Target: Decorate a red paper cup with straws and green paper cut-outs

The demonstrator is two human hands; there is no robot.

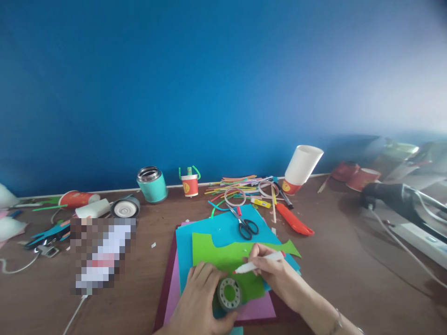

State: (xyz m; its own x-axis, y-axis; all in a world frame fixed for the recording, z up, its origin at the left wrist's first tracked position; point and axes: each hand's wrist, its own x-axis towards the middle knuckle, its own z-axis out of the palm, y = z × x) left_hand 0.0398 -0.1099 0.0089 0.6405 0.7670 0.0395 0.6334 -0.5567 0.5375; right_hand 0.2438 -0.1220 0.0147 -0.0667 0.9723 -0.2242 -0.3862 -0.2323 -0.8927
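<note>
My left hand is closed around a small grey tape roll, pressing it flat on a cut piece of green paper. In my right hand is a white marker with a red end, pinched like a pen. Its red tip points down at the green paper just above the roll; whether it touches cannot be seen. Under the green piece lie blue paper and purple paper. Black-handled scissors rest on the blue sheet beyond my hands.
Behind the papers lie colourful pipe cleaners or thin sticks, a yellow glue stick and a long red object. A teal jar, a small red cup and a tilted white cup stand near the blue wall.
</note>
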